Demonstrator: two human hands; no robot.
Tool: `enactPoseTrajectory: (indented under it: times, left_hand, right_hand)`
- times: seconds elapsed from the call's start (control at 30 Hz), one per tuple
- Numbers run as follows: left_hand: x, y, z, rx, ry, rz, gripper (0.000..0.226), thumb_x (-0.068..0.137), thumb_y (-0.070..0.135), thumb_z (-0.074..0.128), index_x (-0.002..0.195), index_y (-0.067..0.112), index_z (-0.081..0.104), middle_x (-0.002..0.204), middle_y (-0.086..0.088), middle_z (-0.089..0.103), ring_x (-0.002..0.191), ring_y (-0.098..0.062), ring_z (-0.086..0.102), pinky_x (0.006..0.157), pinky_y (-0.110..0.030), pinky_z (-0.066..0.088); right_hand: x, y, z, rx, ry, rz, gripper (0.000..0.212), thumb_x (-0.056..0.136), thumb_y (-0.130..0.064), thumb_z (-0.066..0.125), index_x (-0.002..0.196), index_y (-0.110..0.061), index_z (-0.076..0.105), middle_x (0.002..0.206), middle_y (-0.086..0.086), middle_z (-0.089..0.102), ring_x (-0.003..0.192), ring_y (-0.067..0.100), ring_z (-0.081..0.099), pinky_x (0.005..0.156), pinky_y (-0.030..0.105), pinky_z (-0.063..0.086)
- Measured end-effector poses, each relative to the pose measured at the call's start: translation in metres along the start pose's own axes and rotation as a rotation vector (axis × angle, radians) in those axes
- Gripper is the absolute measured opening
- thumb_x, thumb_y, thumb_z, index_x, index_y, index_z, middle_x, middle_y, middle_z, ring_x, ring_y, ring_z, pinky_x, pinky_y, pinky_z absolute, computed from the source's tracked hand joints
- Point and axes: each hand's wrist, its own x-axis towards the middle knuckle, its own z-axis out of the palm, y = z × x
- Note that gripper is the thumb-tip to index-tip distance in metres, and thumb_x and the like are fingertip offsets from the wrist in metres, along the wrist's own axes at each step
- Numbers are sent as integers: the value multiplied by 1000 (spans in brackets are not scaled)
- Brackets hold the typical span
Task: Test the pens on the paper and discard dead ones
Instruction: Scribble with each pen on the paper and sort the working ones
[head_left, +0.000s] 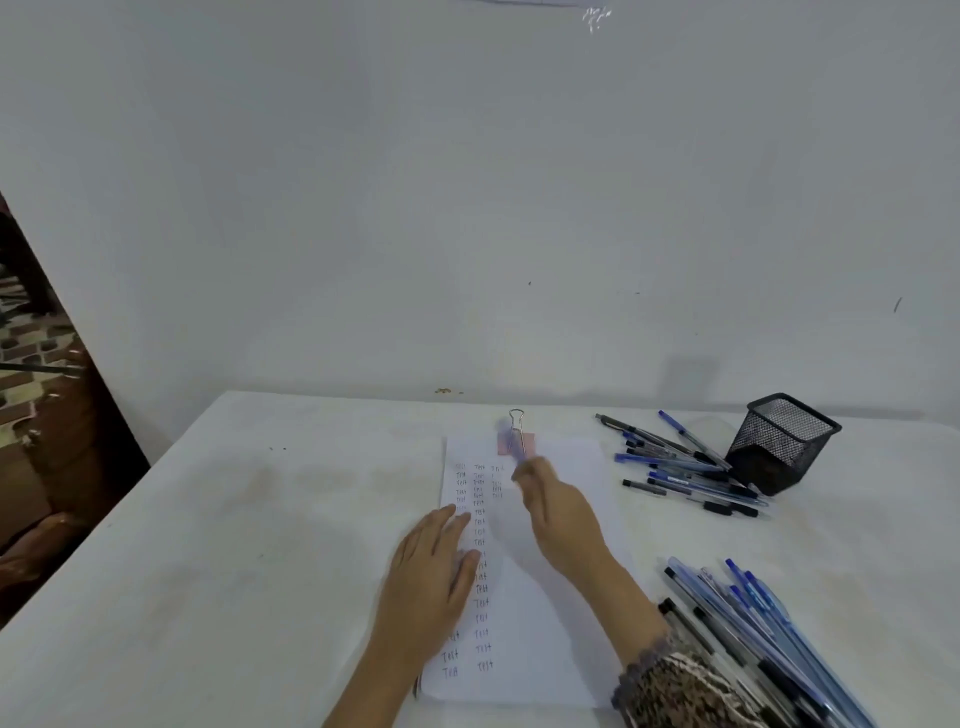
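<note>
A white sheet of paper (550, 613) lies on the table, with columns of small "Test" marks down its left part. My left hand (434, 571) lies flat on the paper's left edge, fingers straight. My right hand (558, 512) hovers over the upper middle of the sheet and pinches a blue pen (511, 441), which is blurred and points up and away. A pile of pens (748, 629) lies at the near right. Another group of pens (680, 465) is spread at the far right.
A black mesh pen holder (784, 441) lies tipped beside the far pens. A binder clip (516, 428) with a pink body holds the paper's top edge. The white table (234, 545) meets a wall at the back; its left edge drops off.
</note>
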Motion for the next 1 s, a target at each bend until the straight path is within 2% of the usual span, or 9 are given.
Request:
enactPoseTrajectory:
  times: [0.17, 0.23, 0.33, 0.43, 0.57, 0.67, 0.77, 0.83, 1.0]
  left_hand:
    - [-7, 7, -6, -152, 68, 24, 55, 92, 49, 42, 140, 29, 23, 128, 28, 28, 119, 8, 29, 100, -10, 23]
    - [-7, 4, -5, -76, 46, 111, 37, 95, 48, 35, 127, 31, 46, 115, 26, 45, 104, 5, 43, 93, -10, 30]
    - [-7, 0, -4, -48, -70, 144, 47, 95, 58, 21, 108, 30, 57, 90, 23, 53, 83, 4, 46, 76, -16, 42]
    - [-9, 6, -8, 1, -72, 200, 53, 86, 68, 24, 121, 38, 50, 96, 28, 52, 87, 10, 46, 83, -7, 34]
    - [-8, 6, -7, -18, -104, 156, 63, 93, 60, 10, 93, 30, 66, 82, 23, 65, 76, 5, 55, 75, -3, 32]
    - [-10, 5, 0, -12, -64, 189, 80, 80, 75, 8, 114, 23, 58, 105, 14, 63, 95, -4, 55, 80, -5, 29]
    - [-9, 8, -4, -47, -49, 128, 38, 96, 47, 32, 116, 22, 52, 95, 15, 58, 85, -1, 50, 70, -8, 33]
    - [-8, 9, -5, -72, -32, 98, 29, 97, 41, 34, 111, 22, 51, 76, 17, 50, 72, 2, 47, 64, -9, 35]
    - [-9, 13, -7, -67, -45, 96, 27, 96, 42, 35, 108, 24, 50, 67, 16, 44, 65, 3, 45, 61, -11, 36]
  right_hand:
    - [-34, 21, 5, -479, -14, -346, 16, 89, -30, 44, 100, -27, 55, 76, -13, 62, 62, 7, 51, 62, 20, 28]
    - [-45, 22, 7, -513, 15, -415, 19, 92, -41, 43, 97, -30, 57, 75, -16, 61, 65, 5, 49, 64, 21, 27]
    - [-51, 22, 6, -544, 94, -493, 18, 85, -37, 51, 71, -27, 56, 59, -13, 53, 53, 8, 43, 58, 23, 24]
    - [-52, 18, 1, -612, 115, -508, 28, 79, -40, 53, 55, -25, 50, 49, -10, 48, 43, 9, 41, 50, 23, 22]
    - [-53, 17, -3, -587, 145, -424, 52, 84, -52, 49, 44, -20, 39, 36, -6, 38, 31, 10, 34, 43, 17, 16]
    - [-50, 23, -5, -585, 157, -431, 65, 90, -64, 34, 42, -20, 38, 35, -6, 37, 32, 10, 34, 43, 17, 17]
    - [-37, 29, -19, -677, 116, -522, 46, 89, -52, 43, 53, -24, 45, 47, -10, 44, 43, 9, 40, 52, 19, 22]
    - [-29, 25, -35, -562, 168, -447, 38, 90, -46, 44, 62, -22, 51, 55, -10, 48, 50, 7, 41, 54, 18, 26]
    - [-44, -11, -30, 578, 418, 317, 40, 101, -33, 31, 83, -14, 61, 71, 5, 56, 54, 3, 47, 54, 10, 38]
